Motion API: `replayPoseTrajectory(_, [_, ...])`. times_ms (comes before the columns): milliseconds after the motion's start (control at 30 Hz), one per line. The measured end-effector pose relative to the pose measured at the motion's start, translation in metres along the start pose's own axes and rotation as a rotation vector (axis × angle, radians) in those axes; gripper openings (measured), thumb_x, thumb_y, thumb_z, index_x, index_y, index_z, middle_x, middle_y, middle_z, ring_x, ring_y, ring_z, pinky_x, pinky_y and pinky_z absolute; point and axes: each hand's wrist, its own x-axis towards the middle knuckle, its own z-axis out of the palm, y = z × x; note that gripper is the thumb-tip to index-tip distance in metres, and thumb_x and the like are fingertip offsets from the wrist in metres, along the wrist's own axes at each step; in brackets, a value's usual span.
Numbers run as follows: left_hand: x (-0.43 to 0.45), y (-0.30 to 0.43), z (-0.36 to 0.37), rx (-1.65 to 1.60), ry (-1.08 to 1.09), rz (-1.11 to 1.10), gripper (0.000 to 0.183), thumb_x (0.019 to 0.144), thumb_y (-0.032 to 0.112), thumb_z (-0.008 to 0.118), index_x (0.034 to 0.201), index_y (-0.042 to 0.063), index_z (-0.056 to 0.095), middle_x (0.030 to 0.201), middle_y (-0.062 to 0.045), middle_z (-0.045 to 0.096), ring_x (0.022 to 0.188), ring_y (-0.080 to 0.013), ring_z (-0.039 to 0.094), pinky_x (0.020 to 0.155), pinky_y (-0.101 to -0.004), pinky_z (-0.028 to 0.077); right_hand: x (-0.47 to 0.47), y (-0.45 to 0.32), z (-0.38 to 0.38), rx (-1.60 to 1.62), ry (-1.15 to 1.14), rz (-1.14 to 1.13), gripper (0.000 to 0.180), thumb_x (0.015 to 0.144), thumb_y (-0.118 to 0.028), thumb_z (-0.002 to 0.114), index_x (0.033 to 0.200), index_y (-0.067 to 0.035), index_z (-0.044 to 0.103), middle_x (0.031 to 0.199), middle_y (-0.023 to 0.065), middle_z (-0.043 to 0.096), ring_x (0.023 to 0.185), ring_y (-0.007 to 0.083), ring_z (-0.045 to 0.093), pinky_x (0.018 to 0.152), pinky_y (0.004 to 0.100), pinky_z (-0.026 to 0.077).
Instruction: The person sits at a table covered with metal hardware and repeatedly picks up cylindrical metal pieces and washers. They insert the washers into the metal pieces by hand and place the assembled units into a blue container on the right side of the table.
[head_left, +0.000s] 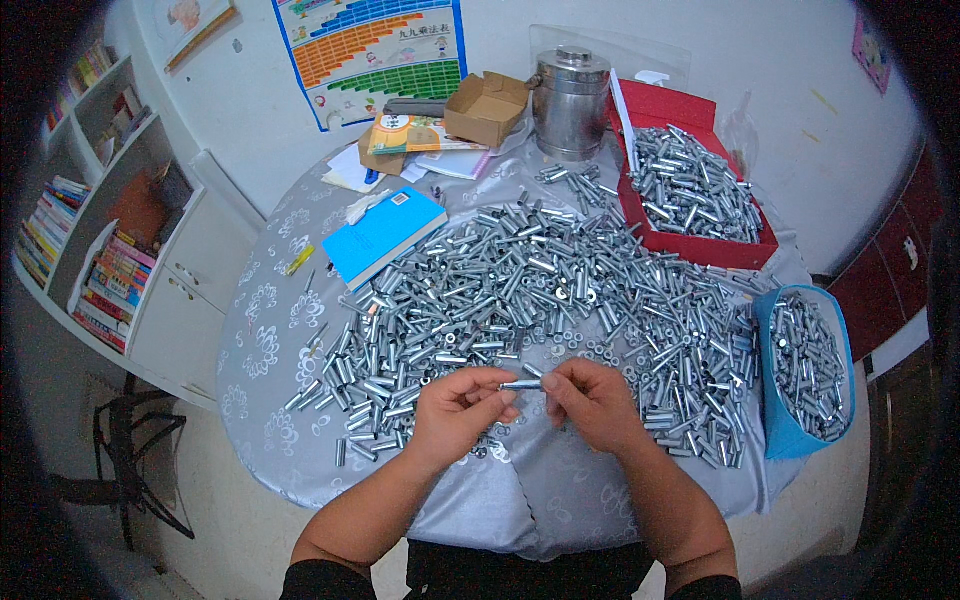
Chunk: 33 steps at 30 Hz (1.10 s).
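Note:
Both my hands meet over the near part of a round table, just in front of a wide heap of loose shiny metal sleeves, bolts and washers (480, 300). Between them lies a metal sleeve anchor bolt (521, 385), roughly level. Thumb and fingers of my left hand (459, 412) pinch its left end. My right hand (592, 401) grips the right end, with another metal piece (533, 370) showing at its fingertips. Several washers (498, 450) lie on the cloth below my left hand.
A red box (701, 251) of metal bolts stands back right, a blue fabric bin (776, 405) of them at the right edge. A blue book (386, 236) lies left of the heap. Behind are a steel canister (572, 105), an open cardboard box (487, 112) and papers. A patterned grey tablecloth (262, 420) covers the table.

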Motion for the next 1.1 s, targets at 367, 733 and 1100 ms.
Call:
replayPoseTrajectory(367, [0.000, 0.003, 0.003, -0.064, 0.055, 0.009, 0.023, 0.088, 0.004, 0.059, 0.110, -0.003, 0.061, 0.089, -0.012, 0.067, 0.069, -0.0130, 0.065, 0.062, -0.0236, 0.054, -0.001, 0.003, 0.004, -0.001, 0.059, -0.177, 0.015, 0.089, -0.016, 0.061, 0.090, -0.001, 0.060, 0.073, 0.0042, 0.062, 0.063, 0.0095, 0.058, 0.057, 0.0243, 0.047])
replayPoseTrajectory(733, [-0.001, 0.005, 0.004, 0.008, 0.055, 0.012, 0.020, 0.086, 0.003, 0.061, 0.104, -0.004, 0.063, 0.083, -0.011, 0.067, 0.066, -0.0145, 0.065, 0.061, -0.0259, 0.054, -0.002, 0.001, 0.004, 0.022, 0.048, -0.172, 0.015, 0.089, -0.016, 0.061, 0.090, -0.001, 0.059, 0.073, 0.0043, 0.062, 0.064, 0.0093, 0.058, 0.057, 0.0237, 0.047])
replayPoseTrajectory(1100, [0.000, 0.002, 0.001, 0.040, 0.169, 0.141, 0.028, 0.088, 0.005, 0.058, 0.116, -0.002, 0.057, 0.086, -0.011, 0.067, 0.058, -0.0109, 0.059, 0.053, -0.0234, 0.049, 0.002, -0.005, -0.006, 0.114, -0.039, -0.005, 0.011, 0.088, -0.012, 0.060, 0.091, 0.000, 0.058, 0.075, 0.0056, 0.063, 0.066, 0.0117, 0.060, 0.060, 0.0253, 0.050])
